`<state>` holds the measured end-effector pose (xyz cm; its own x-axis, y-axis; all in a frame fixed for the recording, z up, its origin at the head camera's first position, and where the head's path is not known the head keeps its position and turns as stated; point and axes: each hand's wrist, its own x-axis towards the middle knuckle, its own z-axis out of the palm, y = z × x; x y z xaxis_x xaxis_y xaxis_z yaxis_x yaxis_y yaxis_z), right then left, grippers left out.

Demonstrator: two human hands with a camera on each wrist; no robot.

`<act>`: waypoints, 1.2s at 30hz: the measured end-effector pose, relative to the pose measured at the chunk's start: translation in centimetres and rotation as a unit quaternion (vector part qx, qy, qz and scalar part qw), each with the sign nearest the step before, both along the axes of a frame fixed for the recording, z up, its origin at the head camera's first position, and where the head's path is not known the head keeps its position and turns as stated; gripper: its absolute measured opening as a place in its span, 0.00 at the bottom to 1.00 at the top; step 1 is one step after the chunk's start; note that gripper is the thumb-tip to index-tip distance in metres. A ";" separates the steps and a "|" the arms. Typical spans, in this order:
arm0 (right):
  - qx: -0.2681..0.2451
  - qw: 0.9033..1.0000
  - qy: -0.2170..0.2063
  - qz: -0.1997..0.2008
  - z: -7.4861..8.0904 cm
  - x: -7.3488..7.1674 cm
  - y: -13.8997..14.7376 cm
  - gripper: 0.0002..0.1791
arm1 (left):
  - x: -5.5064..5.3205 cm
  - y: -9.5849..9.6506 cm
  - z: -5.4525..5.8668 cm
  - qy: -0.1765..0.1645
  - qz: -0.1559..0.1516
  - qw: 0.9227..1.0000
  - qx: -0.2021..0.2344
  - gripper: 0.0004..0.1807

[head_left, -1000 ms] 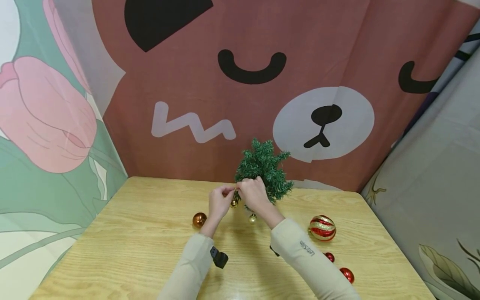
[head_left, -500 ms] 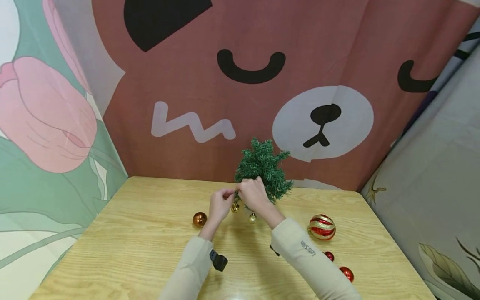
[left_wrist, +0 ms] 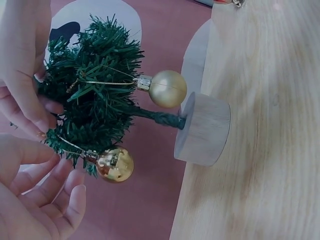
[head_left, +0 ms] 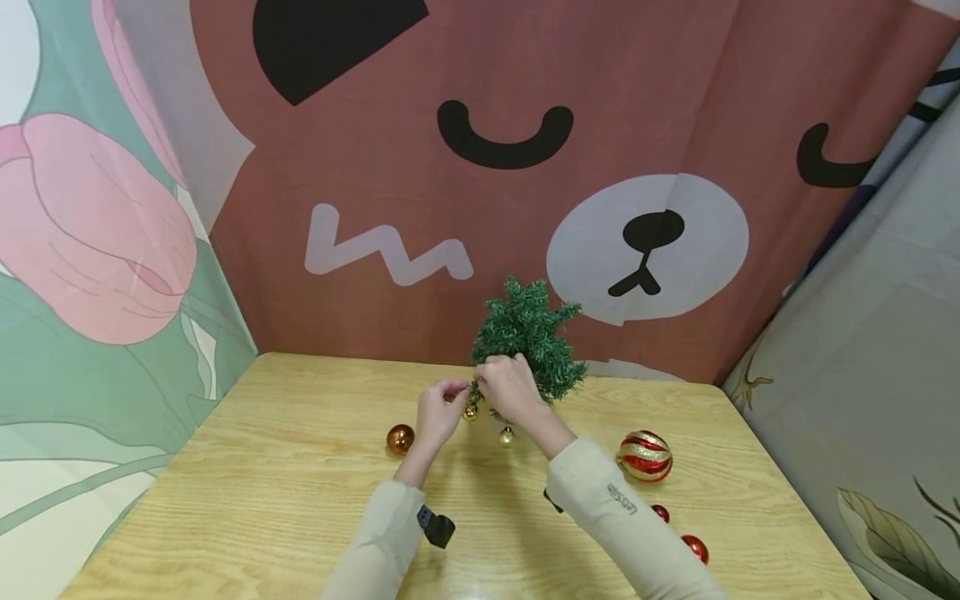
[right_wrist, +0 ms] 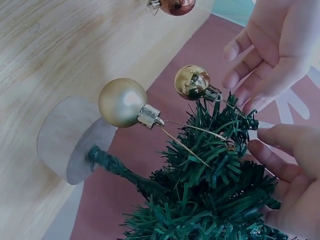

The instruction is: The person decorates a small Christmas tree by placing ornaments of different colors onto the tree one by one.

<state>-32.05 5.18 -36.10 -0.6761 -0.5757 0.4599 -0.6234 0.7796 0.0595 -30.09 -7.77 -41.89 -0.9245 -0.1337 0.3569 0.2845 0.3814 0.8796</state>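
Observation:
A small artificial Christmas tree (head_left: pixel 528 333) with a pale round base (left_wrist: pixel 205 129) stands at the back of the table. A shiny gold bauble (left_wrist: pixel 116 164) hangs by a thin gold string at a lower left branch tip. My left hand (head_left: pixel 440 412) pinches at this string with thumb and forefinger, its other fingers loosely bent. My right hand (head_left: pixel 512 390) pinches the string's end beside the branch, fingertips close to the left ones. A matte gold bauble (right_wrist: pixel 123 102) hangs from a neighbouring branch, its string (right_wrist: pixel 187 147) looped over the needles.
On the wooden table (head_left: pixel 285 467), a copper bauble (head_left: pixel 401 439) lies left of my left hand. To the right lie a red-and-gold striped bauble (head_left: pixel 645 456), a small red bauble (head_left: pixel 660 513) and a larger red one (head_left: pixel 695 549). A bear-print curtain (head_left: pixel 375 333) hangs behind.
Over the last second the shiny gold bauble has dropped slightly below the fingertips, and my left hand has come down a little. My right hand stays nearly in place at the branch.

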 end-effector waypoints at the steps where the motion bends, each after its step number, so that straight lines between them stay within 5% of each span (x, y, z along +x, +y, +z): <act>1: 0.000 1.000 0.004 0.003 0.0 0.0 0.0 0.07 | 0.1 -0.1 -0.1 0.003 -0.002 1.000 0.002 0.08; 17: -0.034 0.992 0.107 0.064 1.5 0.1 1.0 0.02 | 1.3 -0.8 -0.4 0.017 0.011 0.999 0.031 0.08; 25: -0.012 0.976 0.209 0.066 3.0 -0.4 1.4 0.06 | 1.9 -1.3 -0.6 0.005 0.010 0.999 0.043 0.07; 36: -0.049 0.978 0.198 0.043 6.3 -1.4 2.2 0.04 | 2.4 -1.5 -0.7 0.000 0.008 0.998 0.055 0.07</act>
